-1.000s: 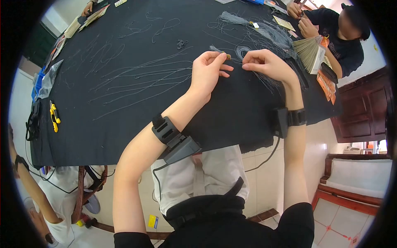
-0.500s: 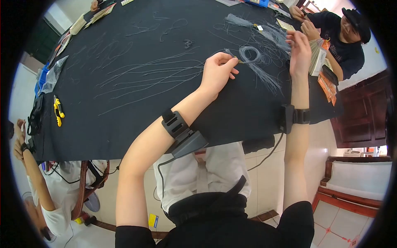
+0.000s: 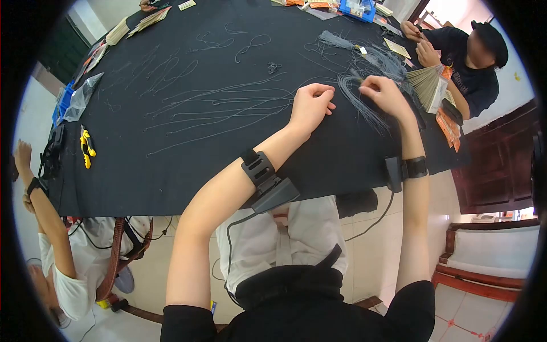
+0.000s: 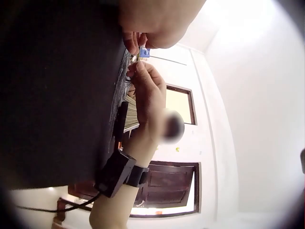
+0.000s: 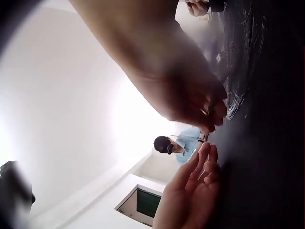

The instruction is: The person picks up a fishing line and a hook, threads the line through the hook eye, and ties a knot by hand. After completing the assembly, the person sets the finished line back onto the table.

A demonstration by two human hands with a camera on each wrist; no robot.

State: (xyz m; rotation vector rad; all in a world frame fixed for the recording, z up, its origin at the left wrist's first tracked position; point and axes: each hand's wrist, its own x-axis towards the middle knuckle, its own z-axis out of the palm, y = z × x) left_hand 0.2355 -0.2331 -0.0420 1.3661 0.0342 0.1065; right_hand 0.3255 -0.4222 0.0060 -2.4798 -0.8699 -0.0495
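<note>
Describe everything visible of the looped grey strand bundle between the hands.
The grey strand bundle is many thin, flexible-looking strands, perhaps cord or line. It bends in a loop at its far end; loose ends fan toward the person and rightward. It appears to lie on the black cloth, between the left hand and right hand. Whether the right hand touches the loop is unclear.

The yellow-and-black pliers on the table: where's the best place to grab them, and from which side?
Probably by the yellow handles, from the near side of the black table, with the left hand, the nearer one in the head view. The pliers lie with their dark tip pointing toward the far side; the longer handles point back toward the person.
</note>
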